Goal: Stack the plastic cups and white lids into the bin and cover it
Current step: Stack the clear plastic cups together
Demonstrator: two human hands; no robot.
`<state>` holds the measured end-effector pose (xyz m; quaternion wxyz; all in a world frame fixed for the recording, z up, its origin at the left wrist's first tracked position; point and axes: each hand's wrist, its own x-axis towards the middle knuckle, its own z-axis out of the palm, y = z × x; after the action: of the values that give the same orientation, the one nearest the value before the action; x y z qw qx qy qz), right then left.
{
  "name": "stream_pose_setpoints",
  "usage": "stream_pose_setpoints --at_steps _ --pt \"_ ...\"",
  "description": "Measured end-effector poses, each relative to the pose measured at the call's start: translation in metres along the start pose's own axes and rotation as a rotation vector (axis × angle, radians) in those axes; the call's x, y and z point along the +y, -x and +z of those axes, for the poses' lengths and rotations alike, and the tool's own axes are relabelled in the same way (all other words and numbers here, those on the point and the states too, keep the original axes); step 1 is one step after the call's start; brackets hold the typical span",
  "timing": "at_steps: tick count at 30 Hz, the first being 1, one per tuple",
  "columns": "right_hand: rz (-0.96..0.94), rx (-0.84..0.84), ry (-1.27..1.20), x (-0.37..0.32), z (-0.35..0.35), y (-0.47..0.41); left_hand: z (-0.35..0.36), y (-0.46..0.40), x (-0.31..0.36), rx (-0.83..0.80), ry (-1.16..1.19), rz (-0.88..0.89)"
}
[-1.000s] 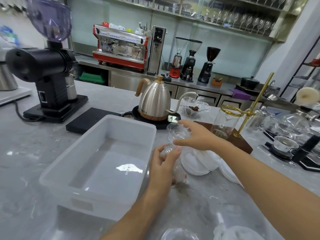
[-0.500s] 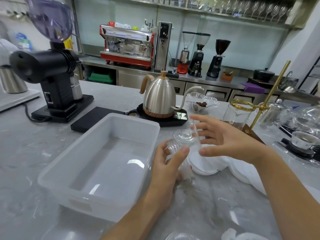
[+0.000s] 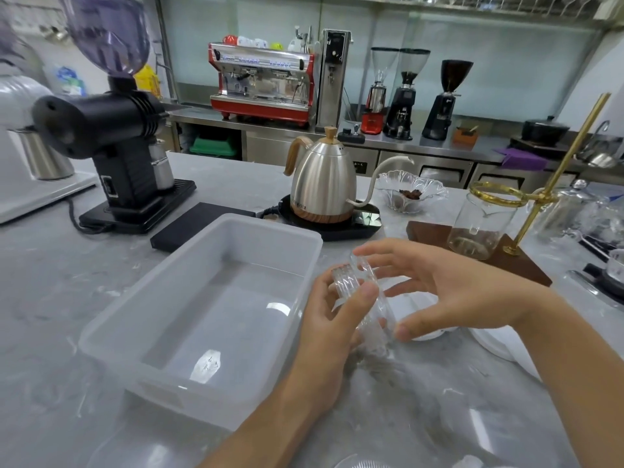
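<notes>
From the head view, the bin sits empty at near left, so nothing is packed yet. The left hand grips nested clear cups just right of it; the right hand hovers open-fingered. White lids wait right.

The right hand hides most of the white lids; the clear cups are blurred.
</notes>
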<state>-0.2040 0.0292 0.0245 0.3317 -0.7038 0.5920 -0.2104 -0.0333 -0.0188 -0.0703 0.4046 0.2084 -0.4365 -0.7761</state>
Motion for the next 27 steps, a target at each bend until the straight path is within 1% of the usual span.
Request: stream_pose_setpoints --at_steps 9,16,21,24,25,26,27 --pt "0.004 -0.022 0.048 0.002 0.009 -0.009 -0.004 -0.001 -0.002 0.002 -0.059 0.034" --pt "0.010 0.016 0.043 0.004 0.013 -0.013 -0.004 -0.002 -0.001 -0.018 -0.060 0.046" --pt "0.006 0.039 0.038 0.005 0.017 -0.016 -0.006 -0.002 0.000 -0.036 -0.020 0.051" --pt "0.019 0.001 0.041 0.006 0.015 -0.015 -0.007 -0.004 -0.001 0.008 -0.011 0.047" --pt "0.021 0.007 0.025 0.007 0.011 -0.014 -0.007 -0.005 -0.002 0.024 0.004 0.043" --pt "0.024 0.050 0.001 0.009 0.006 -0.013 -0.006 -0.005 -0.002 0.039 0.027 0.034" --pt "0.034 0.129 -0.021 0.012 0.001 -0.013 -0.006 -0.006 -0.002 0.056 0.045 0.025"
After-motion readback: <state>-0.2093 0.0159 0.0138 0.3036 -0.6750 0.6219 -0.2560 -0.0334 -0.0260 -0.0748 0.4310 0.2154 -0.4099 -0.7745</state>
